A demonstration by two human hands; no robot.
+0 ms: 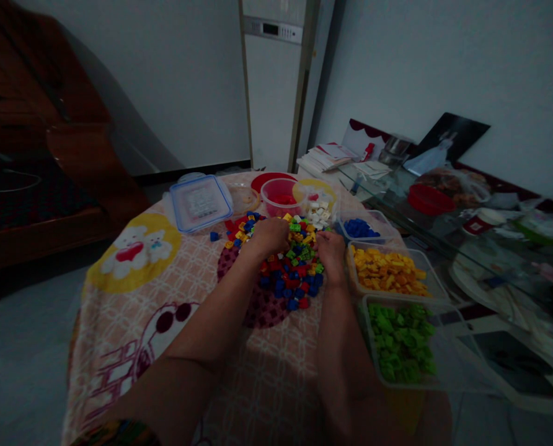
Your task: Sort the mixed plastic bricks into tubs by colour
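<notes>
block pile (291, 285) | under left grip (269, 236), beside right grip (331, 249) | open or closed: can't tell

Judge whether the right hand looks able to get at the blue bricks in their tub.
Probably yes: the right hand is close beside the clear tub, whose top looks open over the blue bricks, and nothing visible stands between them.

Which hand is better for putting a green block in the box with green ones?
Probably the right hand: it's nearer the box of green blocks. The left hand is farther away.
</notes>
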